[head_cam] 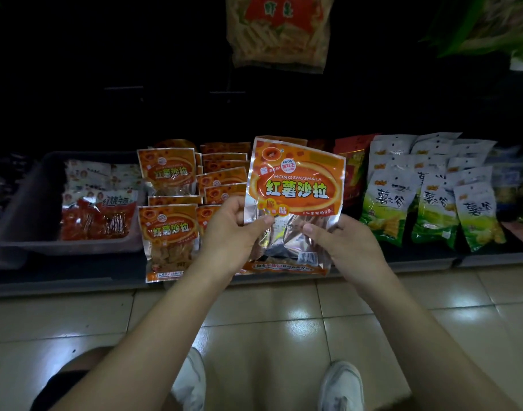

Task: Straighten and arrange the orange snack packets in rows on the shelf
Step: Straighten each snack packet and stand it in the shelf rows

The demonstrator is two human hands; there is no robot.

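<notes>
- The left hand (235, 232) pinches the lower left edge of an orange snack packet (294, 188), thumb on its front and fingers curled behind.
- The right hand (340, 244) pinches the packet's lower right part the same way, so the packet stands upright and faces the camera, raised above the near edge of the shelf (76, 280).
- To the left on the shelf lie more orange packets (168, 229) in overlapping rows, the near ones just beside the left hand.
- Farther left a grey tray (26, 209) holds red-and-white packets (98, 215).
- To the right stand white-and-green bags (432, 209) in rows.
- A large snack bag (279, 31) hangs above, far behind.
- Near the camera, two white shoes (340, 387) rest on the tiled floor (254, 321).
</notes>
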